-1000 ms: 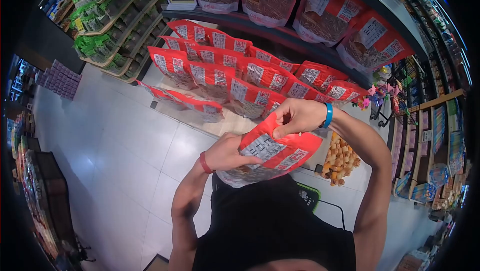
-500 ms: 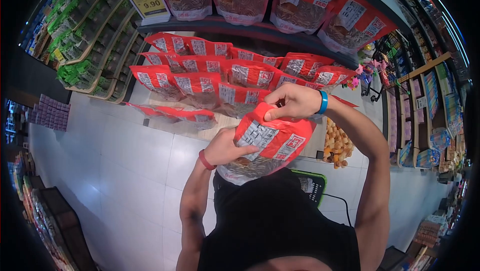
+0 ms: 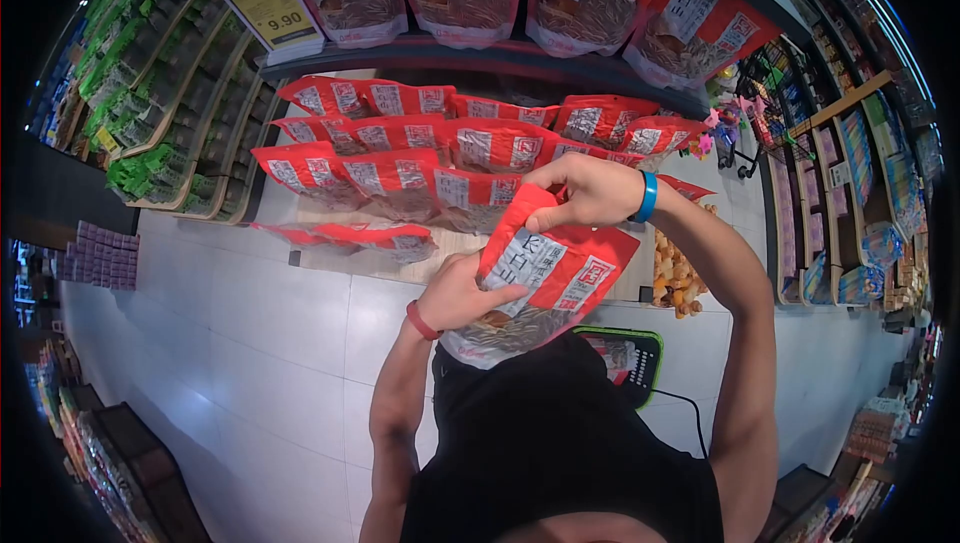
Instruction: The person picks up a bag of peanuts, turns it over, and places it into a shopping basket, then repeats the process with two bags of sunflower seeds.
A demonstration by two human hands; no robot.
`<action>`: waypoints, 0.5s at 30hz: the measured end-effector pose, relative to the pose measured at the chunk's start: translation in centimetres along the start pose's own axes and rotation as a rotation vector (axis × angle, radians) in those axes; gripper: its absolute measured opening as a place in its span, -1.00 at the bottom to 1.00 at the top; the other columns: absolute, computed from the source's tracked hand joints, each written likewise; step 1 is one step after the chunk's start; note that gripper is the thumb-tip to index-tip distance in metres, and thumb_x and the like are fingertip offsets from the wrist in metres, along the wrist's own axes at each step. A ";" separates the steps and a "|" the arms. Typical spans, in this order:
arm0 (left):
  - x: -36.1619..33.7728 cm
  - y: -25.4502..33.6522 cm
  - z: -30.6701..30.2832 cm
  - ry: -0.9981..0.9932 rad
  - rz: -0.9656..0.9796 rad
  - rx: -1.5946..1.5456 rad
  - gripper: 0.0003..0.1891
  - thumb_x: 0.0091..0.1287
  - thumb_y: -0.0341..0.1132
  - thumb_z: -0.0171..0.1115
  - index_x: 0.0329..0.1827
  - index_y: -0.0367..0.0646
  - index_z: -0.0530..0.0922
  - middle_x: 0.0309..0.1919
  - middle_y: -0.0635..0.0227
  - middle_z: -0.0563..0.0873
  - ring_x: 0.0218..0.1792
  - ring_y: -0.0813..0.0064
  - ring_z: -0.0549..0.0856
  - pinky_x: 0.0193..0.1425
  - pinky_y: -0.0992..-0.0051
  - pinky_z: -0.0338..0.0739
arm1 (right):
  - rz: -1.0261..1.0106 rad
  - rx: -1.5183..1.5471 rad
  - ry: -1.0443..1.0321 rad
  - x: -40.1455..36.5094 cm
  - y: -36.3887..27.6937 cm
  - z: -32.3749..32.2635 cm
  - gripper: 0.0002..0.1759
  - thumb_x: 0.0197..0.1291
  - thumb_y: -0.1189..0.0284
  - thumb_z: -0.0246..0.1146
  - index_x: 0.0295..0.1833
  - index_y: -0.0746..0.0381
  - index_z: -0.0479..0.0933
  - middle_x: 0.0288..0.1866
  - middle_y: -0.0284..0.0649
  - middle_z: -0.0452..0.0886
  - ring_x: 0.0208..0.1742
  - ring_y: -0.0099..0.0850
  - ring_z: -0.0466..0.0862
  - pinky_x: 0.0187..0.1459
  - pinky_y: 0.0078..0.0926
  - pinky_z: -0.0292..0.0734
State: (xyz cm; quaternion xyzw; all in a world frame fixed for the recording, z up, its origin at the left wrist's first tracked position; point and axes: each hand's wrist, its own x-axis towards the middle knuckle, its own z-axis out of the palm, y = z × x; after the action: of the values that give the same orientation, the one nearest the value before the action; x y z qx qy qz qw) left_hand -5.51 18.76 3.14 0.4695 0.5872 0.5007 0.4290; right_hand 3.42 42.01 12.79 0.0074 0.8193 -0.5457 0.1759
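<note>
Noted close against black shirt (image 3: 560,443): red plastic snack bag with white label and clear lower window (image 3: 545,283), tilted, held in both hands. Left hand (image 3: 462,293), red wristband, grip closed on bag's lower left edge. Right hand (image 3: 585,193), blue wristband, grip pinching bag's top corner. Beyond, on floor: green-rimmed black basket (image 3: 628,355). Farther: shelf stacked with matching red bags (image 3: 400,168); above, yellow price sign reading 9.90 (image 3: 273,11).
</note>
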 end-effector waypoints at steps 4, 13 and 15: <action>-0.4 0.1 0.5 -0.026 -0.013 0.035 -0.57 0.19 -0.23 0.46 0.03 -0.30 0.61 -0.18 0.11 0.79 -0.12 0.29 0.79 -0.01 0.35 0.61 | 0.007 0.249 -0.155 0.7 2.5 0.4 -0.69 0.26 0.35 0.38 0.01 0.32 0.62 -0.20 -0.35 0.73 -0.23 -0.64 0.65 -0.19 -0.59 0.59; -1.0 -0.3 0.8 -0.045 -0.034 0.069 -0.58 0.18 -0.23 0.46 0.02 -0.30 0.61 -0.20 0.11 0.79 -0.14 0.25 0.79 -0.03 0.34 0.62 | 0.207 0.126 -0.162 0.2 1.3 2.0 -0.72 0.27 0.34 0.38 -0.01 0.27 0.63 -0.31 -0.30 0.73 -0.30 -0.54 0.67 -0.29 -0.49 0.53; -1.1 -0.5 0.7 -0.066 -0.040 0.093 -0.58 0.18 -0.23 0.46 0.02 -0.30 0.61 -0.20 0.12 0.79 -0.14 0.25 0.79 -0.02 0.34 0.62 | -0.268 -0.238 0.025 0.2 1.9 2.8 -0.69 0.26 0.25 0.36 -0.05 0.26 0.62 -0.47 -0.17 0.63 -0.46 -0.31 0.59 -0.38 -0.35 0.43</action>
State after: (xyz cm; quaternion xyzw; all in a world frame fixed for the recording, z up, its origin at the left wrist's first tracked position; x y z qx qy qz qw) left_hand -4.71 17.78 2.64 0.4932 0.6047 0.4485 0.4357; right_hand 4.37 40.23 10.02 -0.1161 0.8739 -0.4631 0.0911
